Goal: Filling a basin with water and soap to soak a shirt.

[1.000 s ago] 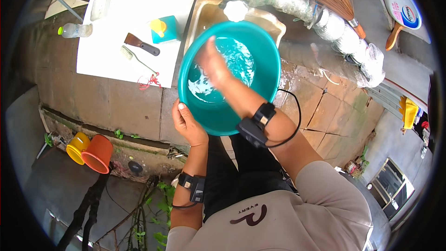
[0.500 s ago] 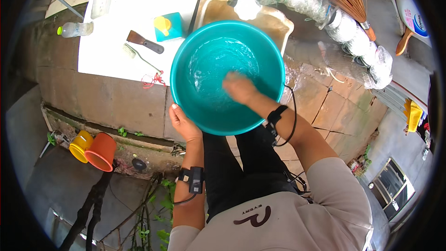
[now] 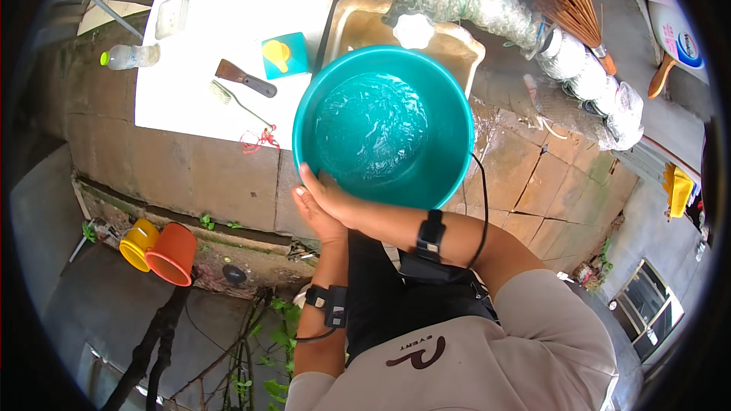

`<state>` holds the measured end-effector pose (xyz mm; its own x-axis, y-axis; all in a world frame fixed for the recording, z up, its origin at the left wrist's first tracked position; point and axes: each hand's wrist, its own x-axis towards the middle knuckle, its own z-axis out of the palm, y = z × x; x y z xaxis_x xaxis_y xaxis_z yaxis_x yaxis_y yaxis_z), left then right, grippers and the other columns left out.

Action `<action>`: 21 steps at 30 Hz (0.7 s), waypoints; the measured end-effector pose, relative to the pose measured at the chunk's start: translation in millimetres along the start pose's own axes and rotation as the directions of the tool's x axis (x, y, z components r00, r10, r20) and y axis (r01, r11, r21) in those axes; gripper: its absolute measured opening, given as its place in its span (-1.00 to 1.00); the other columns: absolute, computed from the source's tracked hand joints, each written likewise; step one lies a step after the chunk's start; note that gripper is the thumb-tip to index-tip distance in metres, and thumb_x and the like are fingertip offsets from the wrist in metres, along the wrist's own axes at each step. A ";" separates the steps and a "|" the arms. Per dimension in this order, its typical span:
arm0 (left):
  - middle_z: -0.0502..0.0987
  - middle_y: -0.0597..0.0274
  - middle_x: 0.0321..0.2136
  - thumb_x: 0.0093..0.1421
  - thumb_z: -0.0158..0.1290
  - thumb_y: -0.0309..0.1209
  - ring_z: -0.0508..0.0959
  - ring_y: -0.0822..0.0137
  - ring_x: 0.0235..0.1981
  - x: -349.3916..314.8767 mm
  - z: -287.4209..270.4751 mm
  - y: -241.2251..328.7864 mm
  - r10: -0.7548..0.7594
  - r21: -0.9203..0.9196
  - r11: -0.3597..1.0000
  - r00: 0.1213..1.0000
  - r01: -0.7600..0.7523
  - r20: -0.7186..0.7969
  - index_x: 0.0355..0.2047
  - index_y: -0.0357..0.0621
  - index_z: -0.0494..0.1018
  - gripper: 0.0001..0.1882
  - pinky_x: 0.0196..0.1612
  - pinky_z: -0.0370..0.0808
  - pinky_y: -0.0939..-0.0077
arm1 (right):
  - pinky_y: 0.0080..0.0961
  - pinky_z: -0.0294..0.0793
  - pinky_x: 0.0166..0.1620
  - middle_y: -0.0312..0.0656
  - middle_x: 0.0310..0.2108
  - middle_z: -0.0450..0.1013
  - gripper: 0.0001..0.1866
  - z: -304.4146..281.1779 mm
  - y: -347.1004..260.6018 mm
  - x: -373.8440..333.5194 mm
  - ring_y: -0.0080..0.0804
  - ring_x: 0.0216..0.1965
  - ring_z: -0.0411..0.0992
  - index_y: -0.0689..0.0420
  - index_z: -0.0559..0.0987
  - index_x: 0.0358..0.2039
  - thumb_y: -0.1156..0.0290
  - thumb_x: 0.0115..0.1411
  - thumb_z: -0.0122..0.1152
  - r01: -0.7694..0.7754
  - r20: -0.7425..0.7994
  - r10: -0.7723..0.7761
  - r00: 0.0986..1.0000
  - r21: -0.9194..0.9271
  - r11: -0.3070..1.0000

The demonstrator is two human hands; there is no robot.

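A large teal plastic basin (image 3: 445, 133) is in front of me, with rippling clear water (image 3: 373, 125) in its bottom. My left hand (image 3: 321, 222) holds the basin at its near-left side, thumb up and the other fingers mostly hidden. Across my left hand lies my right hand (image 3: 333, 196), closed over the same stretch of rim. Some of its fingers dip inside the basin wall, and another lies along the outside. Black straps with small devices are on both forearms.
A white board (image 3: 198, 53) on the left carries a scraper (image 3: 245, 78), a small brush (image 3: 236, 103) and a teal box (image 3: 284, 55). Behind the basin is a stained tray (image 3: 350, 23). A clear bottle (image 3: 131, 56), yellow bucket (image 3: 138, 243), orange bucket (image 3: 172, 253) and twig broom (image 3: 572, 7) lie around.
My right hand has left the water in the middle of the basin and moved to the near-left rim, against my left hand. The water ripples differently.
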<state>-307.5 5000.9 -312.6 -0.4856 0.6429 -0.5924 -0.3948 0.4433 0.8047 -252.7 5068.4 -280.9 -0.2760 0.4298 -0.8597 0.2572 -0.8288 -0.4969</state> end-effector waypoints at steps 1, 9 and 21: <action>0.38 0.12 -0.34 0.36 -0.38 -0.18 0.40 0.35 -0.34 -2.9 2.3 1.8 0.017 0.124 0.992 1.000 -0.014 -0.025 -0.21 -0.22 0.25 -0.64 -0.19 0.39 0.43 | -0.21 -0.09 0.23 0.14 0.19 0.05 -0.17 1.2 -28.5 -0.2 -0.04 0.26 -0.06 0.36 0.14 0.15 -0.21 0.20 -0.27 0.003 -0.009 -0.003 1.000 0.001 1.000; 0.24 0.34 -0.49 0.37 -0.37 -0.19 0.23 0.50 -0.43 -24.9 15.1 33.9 0.118 0.411 0.904 0.993 -0.120 0.030 -0.41 -0.17 0.17 -0.67 -0.29 0.29 0.56 | -0.27 0.29 -0.06 0.00 -0.16 0.39 -0.56 -120.7 -99.7 84.4 -0.19 -0.17 0.34 0.38 0.37 -0.22 0.23 0.05 0.09 0.221 -0.258 -0.009 0.966 0.809 0.545; 0.20 0.46 -0.54 0.35 -0.28 -0.22 0.16 0.61 -0.50 -31.2 44.8 55.7 0.018 0.298 0.953 0.995 -0.048 0.103 -0.45 -0.11 0.18 -0.71 -0.41 0.21 0.69 | -0.06 -0.26 0.28 0.20 0.21 -0.03 -0.30 -98.7 38.4 72.1 0.02 0.28 -0.11 0.21 0.00 0.23 0.14 0.20 -0.05 0.529 -0.018 -0.754 0.657 -0.701 0.478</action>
<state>-279.5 5033.5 -247.6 -0.4100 0.7117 -0.5704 -0.1202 0.5777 0.8073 -171.4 5102.9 -373.7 -0.3584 0.9136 -0.1920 0.6264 0.0829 -0.7750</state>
